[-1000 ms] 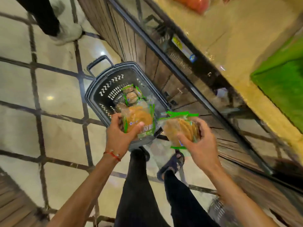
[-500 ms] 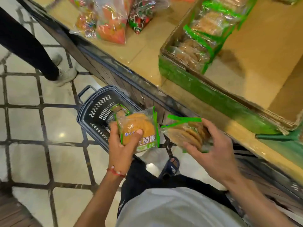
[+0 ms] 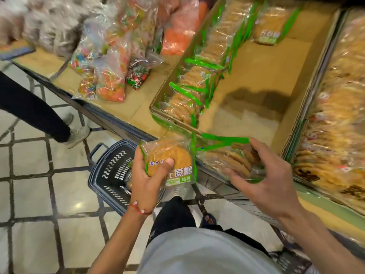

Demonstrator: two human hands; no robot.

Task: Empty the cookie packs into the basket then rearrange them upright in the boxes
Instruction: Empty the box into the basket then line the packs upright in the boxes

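Observation:
My left hand [image 3: 147, 175] grips a clear green-edged cookie pack [image 3: 173, 159], thumb pressed on its front. My right hand [image 3: 262, 178] holds a second cookie pack [image 3: 227, 157] tilted on its side, fingers curled over its top and bottom. Both packs hover at the shelf edge, just in front of a cardboard box [image 3: 256, 91]. A row of upright cookie packs [image 3: 197, 82] lines the box's left side; one more pack [image 3: 270, 28] stands at its back. The black basket [image 3: 110, 173] sits on the floor below my left hand.
Bags of coloured sweets [image 3: 116, 62] lie on the shelf left of the box. A second box full of cookie packs [image 3: 335, 115] stands to the right. Another person's leg and shoe [image 3: 65, 127] stand on the tiled floor at the left.
My view has risen from the basket to the shelf. Both hands have lifted their packs from above the basket up to the shelf edge near the box.

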